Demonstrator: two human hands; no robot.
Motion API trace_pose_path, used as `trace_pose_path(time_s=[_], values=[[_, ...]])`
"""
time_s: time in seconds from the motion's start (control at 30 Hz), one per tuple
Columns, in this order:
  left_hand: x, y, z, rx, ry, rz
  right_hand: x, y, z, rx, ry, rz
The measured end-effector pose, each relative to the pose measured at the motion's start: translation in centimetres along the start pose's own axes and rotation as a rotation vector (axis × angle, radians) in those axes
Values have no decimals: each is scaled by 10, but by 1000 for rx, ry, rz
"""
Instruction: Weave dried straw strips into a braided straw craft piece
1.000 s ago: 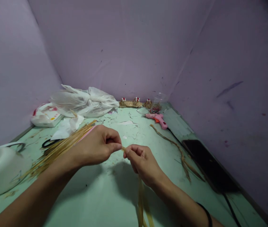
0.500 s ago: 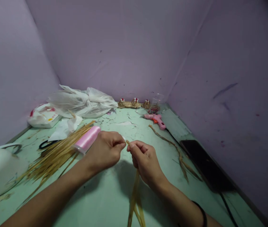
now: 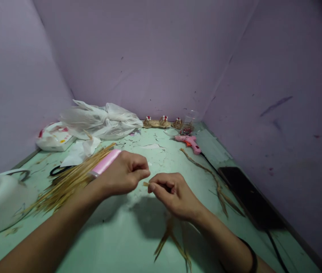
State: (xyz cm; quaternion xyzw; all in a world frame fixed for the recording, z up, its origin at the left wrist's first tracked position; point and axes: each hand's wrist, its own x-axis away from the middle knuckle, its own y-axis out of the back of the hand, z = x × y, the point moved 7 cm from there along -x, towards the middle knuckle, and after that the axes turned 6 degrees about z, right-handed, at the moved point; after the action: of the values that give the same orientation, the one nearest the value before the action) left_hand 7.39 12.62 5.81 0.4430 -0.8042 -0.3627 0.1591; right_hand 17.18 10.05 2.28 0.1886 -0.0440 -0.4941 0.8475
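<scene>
My right hand (image 3: 175,193) is closed in a pinch on a straw-coloured dried fibre strip (image 3: 145,184), whose short end pokes out past the fingertips. Below that hand hang split fibre strands (image 3: 168,233); whether they join the pinched end is hidden by the palm. Just up and left, my left hand (image 3: 128,170) is also pinched, and anything between its finger and thumb is too small to make out. The two hands are close but apart. Behind the left hand lies a pink thread spool (image 3: 105,162), partly covered, beside a bundle of dried fibre strips (image 3: 72,185).
A pink glue gun (image 3: 189,143) and a dark phone (image 3: 249,197) lie at right, near a twisted dry strand (image 3: 206,170). Small woven pieces with beads (image 3: 158,123) and a white plastic bag (image 3: 104,121) line the back wall. A white pot (image 3: 4,204) stands left.
The hands have drawn slightly apart, my right hand dropping lower relative to the left. The hanging strands have swung, and their lower ends now show spread apart.
</scene>
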Motion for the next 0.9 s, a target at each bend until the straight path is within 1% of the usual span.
trace_pose_path(time_s=[0.03, 0.07, 0.13, 0.2, 0.27, 0.33, 0.37, 0.4, 0.43, 0.47, 0.53, 0.57, 0.6, 0.63, 0.67, 0.7, 0.73, 0.77, 0.83, 0.9], values=[[-3, -2, 8, 113, 65, 19, 0, 2, 0, -57, -9, -25], [-5, -5, 14, 211, 113, 25, 0, 5, -1, -114, -23, -77], [-7, -11, 20, 315, 155, -21, 0, 13, -8, -206, -66, -222], [-7, -15, 18, 273, 126, -118, 1, 20, -17, -239, -109, -361], [-4, -19, 6, 113, -3, -203, 1, 24, -23, -189, -123, -437], [2, -22, -11, -75, -182, -250, 0, 25, -26, -83, -122, -444], [5, -23, -18, -150, -255, -257, -1, 25, -25, -26, -119, -424], [7, -23, -21, -199, -297, -251, -2, 24, -25, 23, -113, -385], [8, -21, -22, -216, -302, -230, -3, 21, -23, 57, -104, -322], [7, -18, -19, -200, -273, -198, -4, 17, -21, 74, -87, -241], [1, -12, -6, -74, -137, -119, -4, 10, -14, 59, -39, -83], [-3, -10, 2, 29, -54, -79, -3, 8, -11, 28, -18, -32], [-5, -11, 10, 149, 21, -47, -3, 8, -9, -13, -4, -21], [-8, -13, 16, 268, 85, -25, -2, 10, -8, -58, -1, -48], [-10, -16, 20, 364, 135, -23, -2, 13, -9, -100, -11, -102], [-11, -20, 23, 424, 166, -40, -3, 16, -12, -134, -30, -174], [-11, -24, 24, 438, 177, -78, -2, 20, -16, -155, -54, -250], [-10, -26, 23, 403, 165, -130, -2, 23, -20, -157, -79, -322], [-6, -28, 13, 228, 59, -241, -2, 26, -26, -99, -113, -416], [-1, -29, -2, 28, -95, -305, -3, 27, -28, 15, -118, -424]])
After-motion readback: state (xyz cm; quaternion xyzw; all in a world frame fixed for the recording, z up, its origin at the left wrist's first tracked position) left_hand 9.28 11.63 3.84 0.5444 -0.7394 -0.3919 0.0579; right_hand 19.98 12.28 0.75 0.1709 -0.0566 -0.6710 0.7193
